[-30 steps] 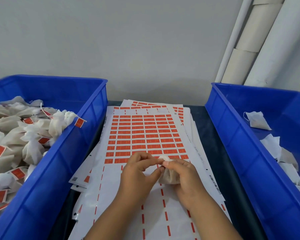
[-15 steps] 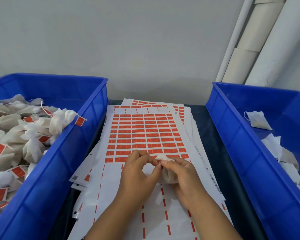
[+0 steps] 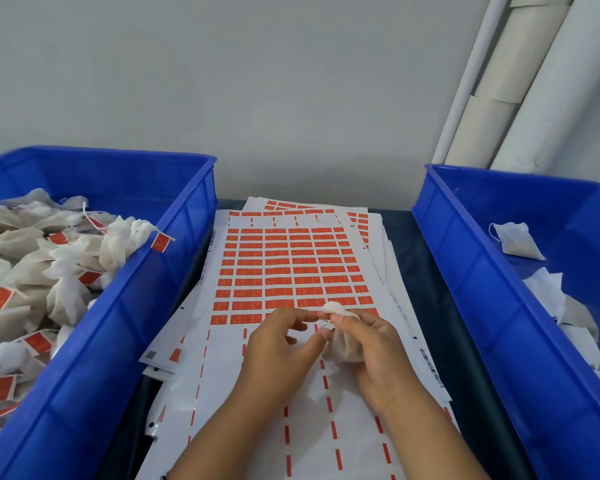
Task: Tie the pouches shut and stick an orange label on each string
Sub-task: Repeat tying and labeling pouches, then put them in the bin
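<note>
Head | right hand (image 3: 371,355) grip clamps pouch (image 3: 343,348) | left hand (image 3: 278,344) pinches its neck

Pale cardboard tubes (image 3: 492,109) and a white pipe (image 3: 465,84) against the grey wall (image 3: 222,81), far right.

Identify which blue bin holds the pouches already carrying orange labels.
The left blue bin: its pouches carry orange tags; those in the right bin show none.
</note>
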Demonstrator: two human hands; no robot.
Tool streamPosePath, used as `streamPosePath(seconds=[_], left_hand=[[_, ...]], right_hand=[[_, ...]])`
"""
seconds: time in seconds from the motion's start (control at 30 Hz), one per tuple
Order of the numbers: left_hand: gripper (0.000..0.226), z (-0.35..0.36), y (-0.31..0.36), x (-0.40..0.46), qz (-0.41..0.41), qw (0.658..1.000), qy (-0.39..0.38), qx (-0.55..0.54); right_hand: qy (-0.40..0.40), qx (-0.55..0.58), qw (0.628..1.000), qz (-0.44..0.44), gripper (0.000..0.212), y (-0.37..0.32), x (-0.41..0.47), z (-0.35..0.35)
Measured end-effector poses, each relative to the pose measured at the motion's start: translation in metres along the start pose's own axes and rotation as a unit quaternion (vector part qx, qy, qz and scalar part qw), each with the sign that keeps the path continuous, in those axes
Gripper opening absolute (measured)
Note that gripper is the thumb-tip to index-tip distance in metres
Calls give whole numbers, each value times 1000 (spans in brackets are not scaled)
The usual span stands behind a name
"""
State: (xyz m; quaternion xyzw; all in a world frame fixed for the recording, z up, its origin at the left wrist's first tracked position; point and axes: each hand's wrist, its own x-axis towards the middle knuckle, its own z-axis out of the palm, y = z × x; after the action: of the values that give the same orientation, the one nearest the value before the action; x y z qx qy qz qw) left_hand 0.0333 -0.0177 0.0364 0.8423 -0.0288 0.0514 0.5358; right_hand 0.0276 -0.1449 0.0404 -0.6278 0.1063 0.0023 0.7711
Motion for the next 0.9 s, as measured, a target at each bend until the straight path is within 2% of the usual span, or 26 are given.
streamPosePath(seconds=[0.1, 0.27, 0.43, 0.57, 0.73, 0.8, 0.9], left_hand=[[12, -1, 1, 1, -27, 999, -35, -22], [15, -4, 1, 1, -33, 997, -72, -27], [9, -9, 3, 3, -28, 997, -32, -63], [12, -11, 3, 5, -51, 995, 52, -67], [20, -15, 7, 6, -52, 985, 159, -44], [22, -16, 9, 5, -38, 984, 168, -45], [21, -20, 12, 2, -13, 991, 131, -36]], right_hand=[[-1, 0, 1000, -7, 21, -1, 0, 0], [9, -12, 1000, 3, 9, 1, 1, 0], [16, -62, 998, -8, 7, 5, 5, 0], [2, -145, 989, -10, 18, 8, 5, 2], [-131, -210, 969, 19, 40, 2, -1, 2], [-177, -223, 959, 21, 44, -2, -4, 1], [-228, -215, 949, 32, 38, -9, -8, -1]])
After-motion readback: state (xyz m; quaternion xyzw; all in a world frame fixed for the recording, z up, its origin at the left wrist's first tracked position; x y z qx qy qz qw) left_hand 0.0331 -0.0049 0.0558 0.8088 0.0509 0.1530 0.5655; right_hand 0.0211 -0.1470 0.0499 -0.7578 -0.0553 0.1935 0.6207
